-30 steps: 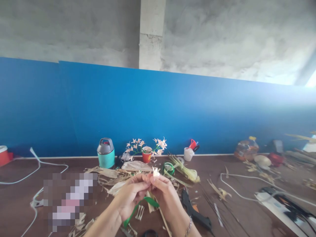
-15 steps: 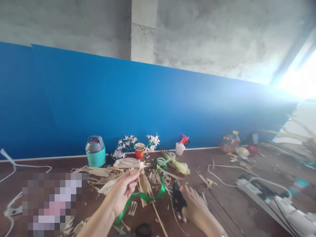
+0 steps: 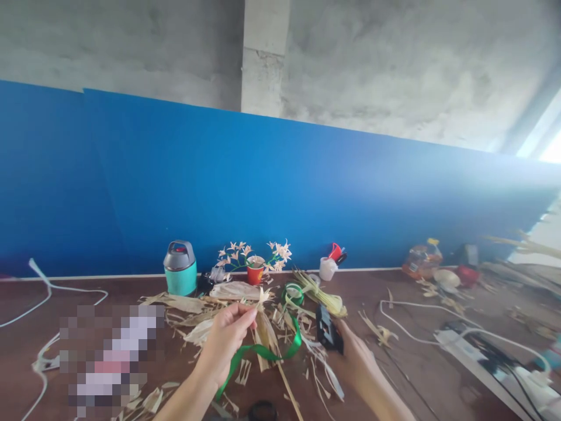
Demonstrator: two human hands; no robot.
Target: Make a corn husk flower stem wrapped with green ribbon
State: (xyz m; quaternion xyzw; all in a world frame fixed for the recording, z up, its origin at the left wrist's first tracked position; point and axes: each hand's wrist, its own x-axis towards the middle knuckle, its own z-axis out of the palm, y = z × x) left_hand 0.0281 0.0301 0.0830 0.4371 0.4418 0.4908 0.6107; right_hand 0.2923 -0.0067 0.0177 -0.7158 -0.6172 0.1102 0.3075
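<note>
My left hand (image 3: 230, 336) is closed in a pinch on a small pale husk flower (image 3: 263, 297), whose petals stand above the fingertips. Green ribbon (image 3: 263, 351) curves beneath that hand and up toward the green ribbon roll (image 3: 293, 294); whether it is fastened to anything I cannot tell. Over the right part of the scraps, my right hand (image 3: 356, 354) grips a black boxy tool (image 3: 328, 329) by its near side; its exact kind is unclear. Dry corn husks (image 3: 265, 339) and a thin straw-coloured stick (image 3: 289, 389) lie between my hands.
At the back stand a teal lidded container (image 3: 180, 275), a red paper cup (image 3: 255, 272) with husk flowers and a white cup (image 3: 328, 269) holding tools. A pale fibre bundle (image 3: 324, 295) lies beside the ribbon roll. To the right runs a power strip (image 3: 464, 351) with cables.
The black tool has come up off the table in my right hand and turned, showing its flat side. My left hand keeps its pinch on the flower. The view has shifted slightly.
</note>
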